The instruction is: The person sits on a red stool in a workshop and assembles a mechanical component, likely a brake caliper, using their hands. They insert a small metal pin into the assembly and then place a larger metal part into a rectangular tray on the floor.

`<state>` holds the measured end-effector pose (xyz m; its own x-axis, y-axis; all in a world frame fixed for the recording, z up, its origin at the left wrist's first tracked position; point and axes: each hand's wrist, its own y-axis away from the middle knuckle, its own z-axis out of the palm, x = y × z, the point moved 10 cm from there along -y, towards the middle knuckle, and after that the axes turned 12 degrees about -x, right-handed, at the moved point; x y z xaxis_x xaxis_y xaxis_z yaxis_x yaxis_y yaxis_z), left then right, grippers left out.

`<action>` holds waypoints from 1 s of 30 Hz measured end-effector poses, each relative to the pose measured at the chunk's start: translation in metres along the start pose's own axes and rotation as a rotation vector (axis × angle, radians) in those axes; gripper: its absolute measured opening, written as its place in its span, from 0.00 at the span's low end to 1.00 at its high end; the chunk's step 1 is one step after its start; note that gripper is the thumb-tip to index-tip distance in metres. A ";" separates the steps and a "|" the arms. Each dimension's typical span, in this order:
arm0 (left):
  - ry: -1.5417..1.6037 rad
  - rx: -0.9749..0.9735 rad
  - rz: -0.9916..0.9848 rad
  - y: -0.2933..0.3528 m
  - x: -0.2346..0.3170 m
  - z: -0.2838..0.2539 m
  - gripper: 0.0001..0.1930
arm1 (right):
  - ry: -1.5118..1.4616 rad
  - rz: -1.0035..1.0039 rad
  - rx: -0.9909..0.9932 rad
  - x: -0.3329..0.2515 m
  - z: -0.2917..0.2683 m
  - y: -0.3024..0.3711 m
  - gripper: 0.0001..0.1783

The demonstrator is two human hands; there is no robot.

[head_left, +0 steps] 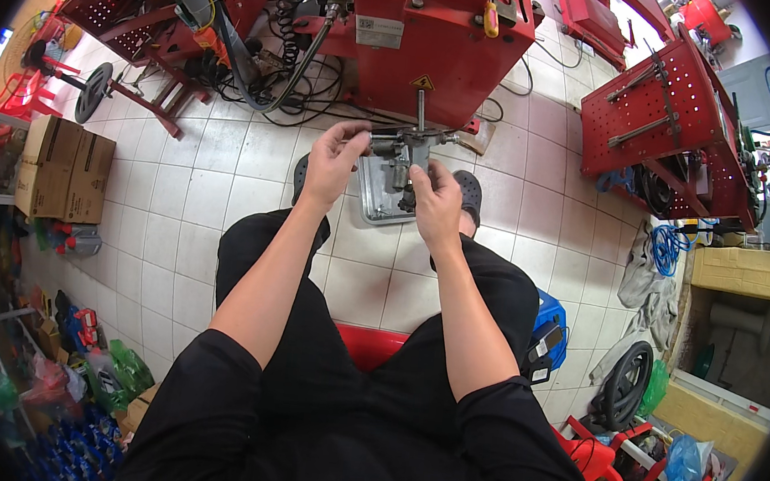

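In front of me, between my shoes, a grey metal assembly (400,176) with a bright upright shaft and side fittings is over a shallow grey metal tray (385,219). My right hand (437,207) is closed on its right side, thumb along the body. On the other side, my left hand (333,164) has thumb and forefinger pinched together beside the assembly's horizontal tube. Whatever those left fingers hold, if anything, is too small to make out. The tray's middle is partly hidden by the assembly.
A red machine (429,52) stands just beyond the tray, with black cables (324,98) on the tiles at its left. At the right is a red perforated cart (638,125). Cardboard boxes (62,166) stand at the left. A blue case (553,327) sits by my right leg.
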<state>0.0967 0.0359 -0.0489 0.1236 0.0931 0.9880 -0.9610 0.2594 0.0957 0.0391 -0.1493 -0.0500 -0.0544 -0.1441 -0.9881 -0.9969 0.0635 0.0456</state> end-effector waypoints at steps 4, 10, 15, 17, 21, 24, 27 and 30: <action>-0.134 -0.062 -0.169 -0.001 -0.017 -0.003 0.15 | -0.029 -0.022 -0.014 0.000 0.004 0.000 0.23; 0.058 -0.049 0.012 0.003 0.002 0.006 0.14 | -0.023 -0.010 -0.003 0.002 0.001 -0.001 0.23; -0.021 -0.094 0.033 -0.001 0.000 0.007 0.15 | -0.027 -0.018 -0.008 0.001 0.003 -0.001 0.25; 0.048 -0.053 0.182 0.003 0.016 0.012 0.14 | -0.021 -0.026 0.004 0.003 0.002 -0.001 0.25; 0.025 -0.008 -0.034 -0.001 -0.005 -0.001 0.13 | 0.003 -0.025 0.003 0.001 0.001 -0.001 0.26; -0.014 -0.034 -0.098 -0.001 -0.014 -0.004 0.13 | 0.011 -0.011 -0.001 -0.002 0.001 0.000 0.26; 0.079 -0.011 0.113 0.001 0.010 0.004 0.14 | 0.011 -0.009 0.008 -0.003 0.001 0.001 0.25; 0.124 -0.019 -0.003 0.000 -0.001 0.003 0.14 | 0.001 -0.011 -0.001 -0.001 0.002 0.000 0.25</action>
<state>0.0953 0.0329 -0.0497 0.1574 0.2099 0.9650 -0.9559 0.2776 0.0955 0.0391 -0.1475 -0.0489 -0.0434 -0.1458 -0.9884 -0.9975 0.0611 0.0348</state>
